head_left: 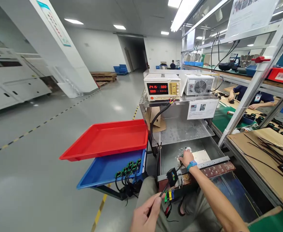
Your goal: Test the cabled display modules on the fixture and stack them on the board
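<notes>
Big factory floor spreads behind a metal counter (180,129), where the right hand (186,158) rests curled on a small white part, while the left hand (145,216), nearer the black plug (172,176), pinches its wire, which runs up and right from those fingers.

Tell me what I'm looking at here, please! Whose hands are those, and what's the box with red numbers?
A camera on a person's head took this, looking down at their own hands. The left hand pinches a thin black wire near a small black part. The right hand, with a blue wristband, reaches into a metal tray. The box with red numbers is a power supply. Beside the person sit a red tray and a blue tray with green-tipped cables. Another person works farther off on the right.
</notes>
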### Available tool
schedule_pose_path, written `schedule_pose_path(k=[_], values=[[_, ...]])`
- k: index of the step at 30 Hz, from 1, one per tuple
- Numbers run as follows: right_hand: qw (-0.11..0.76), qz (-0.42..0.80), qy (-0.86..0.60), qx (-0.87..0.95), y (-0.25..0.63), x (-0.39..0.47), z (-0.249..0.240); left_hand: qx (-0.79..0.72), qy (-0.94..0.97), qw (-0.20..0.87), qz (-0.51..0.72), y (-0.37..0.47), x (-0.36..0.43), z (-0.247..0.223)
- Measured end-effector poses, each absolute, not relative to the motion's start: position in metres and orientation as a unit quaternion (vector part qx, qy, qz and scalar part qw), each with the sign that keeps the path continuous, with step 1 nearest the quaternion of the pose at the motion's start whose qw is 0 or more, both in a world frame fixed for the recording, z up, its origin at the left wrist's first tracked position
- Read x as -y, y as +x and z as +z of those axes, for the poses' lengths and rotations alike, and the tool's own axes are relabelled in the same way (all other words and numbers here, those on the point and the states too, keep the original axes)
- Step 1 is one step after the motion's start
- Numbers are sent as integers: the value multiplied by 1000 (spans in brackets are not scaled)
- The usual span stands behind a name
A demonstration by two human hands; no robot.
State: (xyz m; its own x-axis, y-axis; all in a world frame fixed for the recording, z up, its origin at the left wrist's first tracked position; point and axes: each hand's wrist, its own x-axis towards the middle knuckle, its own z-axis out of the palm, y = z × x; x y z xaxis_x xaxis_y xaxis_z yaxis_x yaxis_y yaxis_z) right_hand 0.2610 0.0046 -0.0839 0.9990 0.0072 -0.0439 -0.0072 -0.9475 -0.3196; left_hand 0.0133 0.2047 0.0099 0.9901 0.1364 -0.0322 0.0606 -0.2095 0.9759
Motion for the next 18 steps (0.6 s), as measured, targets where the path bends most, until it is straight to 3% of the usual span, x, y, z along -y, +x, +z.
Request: schedule_pose_path(k=[8, 18], values=[[141, 34, -989, -25, 257, -8, -80, 207, 880, 366, 222, 35, -175, 46], [164, 66, -984, 4, 225, -9, -40, 438, 814, 283, 254, 55, -120, 8]])
